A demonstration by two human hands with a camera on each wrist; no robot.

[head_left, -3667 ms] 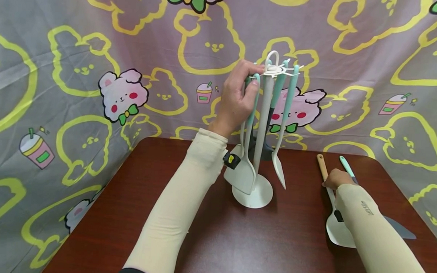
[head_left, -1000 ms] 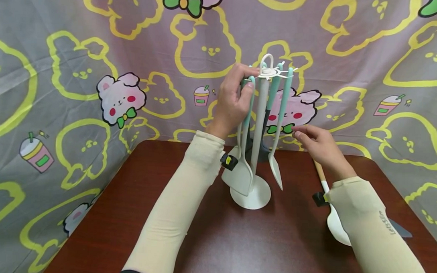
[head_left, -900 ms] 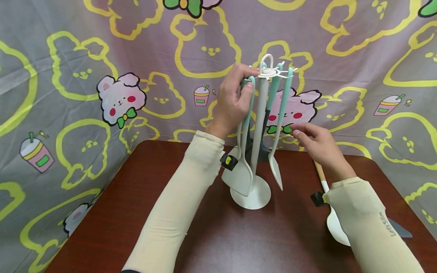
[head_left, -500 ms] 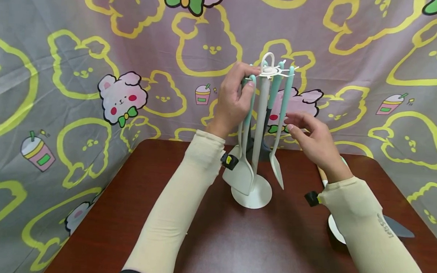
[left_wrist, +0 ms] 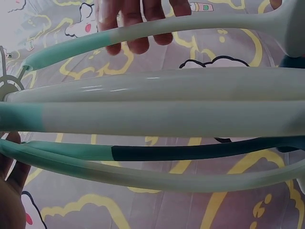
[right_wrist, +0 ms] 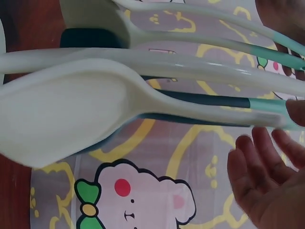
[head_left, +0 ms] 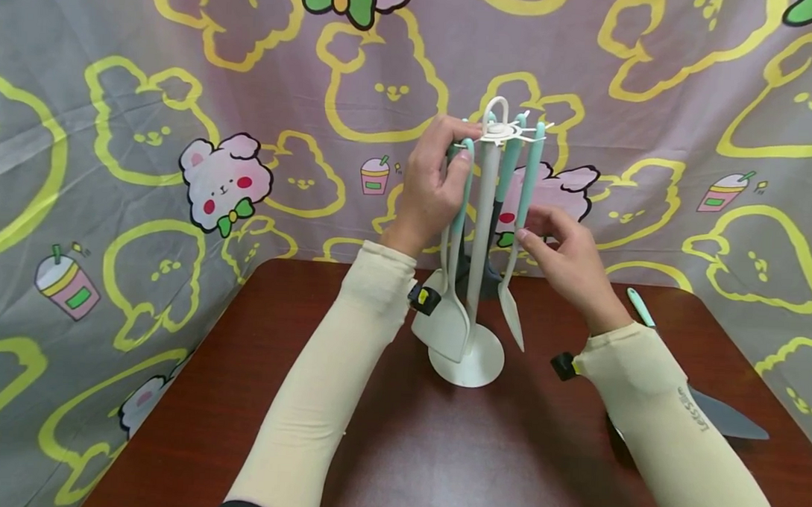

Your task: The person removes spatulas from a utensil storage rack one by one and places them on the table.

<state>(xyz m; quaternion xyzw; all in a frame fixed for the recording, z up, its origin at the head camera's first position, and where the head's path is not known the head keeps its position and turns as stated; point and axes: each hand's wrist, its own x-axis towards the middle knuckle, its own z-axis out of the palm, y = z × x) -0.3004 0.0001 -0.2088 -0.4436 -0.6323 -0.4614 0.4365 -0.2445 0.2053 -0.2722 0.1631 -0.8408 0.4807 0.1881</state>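
A white utensil rack stands upright, turquoise-handled kitchen tools hanging from its top hooks. My left hand grips the rack's top left side, its thumb over the handle of a white spatula. On the rack's right hangs a white spoon, its upper handle turquoise. My right hand is at this spoon's handle, thumb tip against it in the head view. Its other fingers extend loosely behind the handle, spread rather than curled. Dark-headed tools hang behind the pole.
On the brown table, a tool with a turquoise handle and a grey blade lies at the right. My right sleeve mostly hides a wooden-handled white utensil there. Patterned cloth hangs behind the table.
My right hand has left the wooden-handled utensil on the table and moved up and left to the hanging spoon's handle. My left hand stays at the rack's top.
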